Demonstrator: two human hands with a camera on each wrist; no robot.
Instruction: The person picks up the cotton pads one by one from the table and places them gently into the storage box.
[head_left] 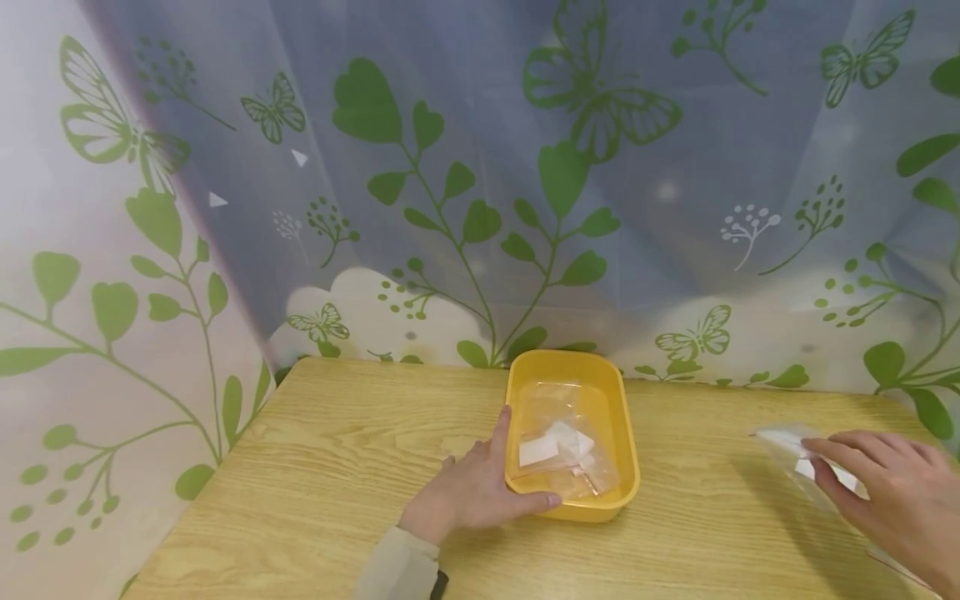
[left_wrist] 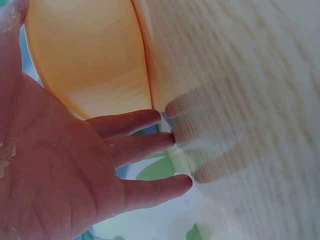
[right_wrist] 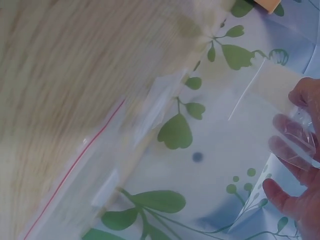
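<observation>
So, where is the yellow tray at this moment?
In the head view, the yellow tray stands just right of centre on the wooden table, near the patterned backdrop, with the left hand touching its near left corner.

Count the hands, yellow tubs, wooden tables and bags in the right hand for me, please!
Hands (left hand, right hand): 2
Yellow tub: 1
Wooden table: 1
Clear bag in the right hand: 1
Total: 5

We look forward-down from the head, closely toward fingers (left_wrist: pixel 155 192) from each wrist, head and left wrist sharing the yellow plastic tray (head_left: pixel 621 425)
</observation>
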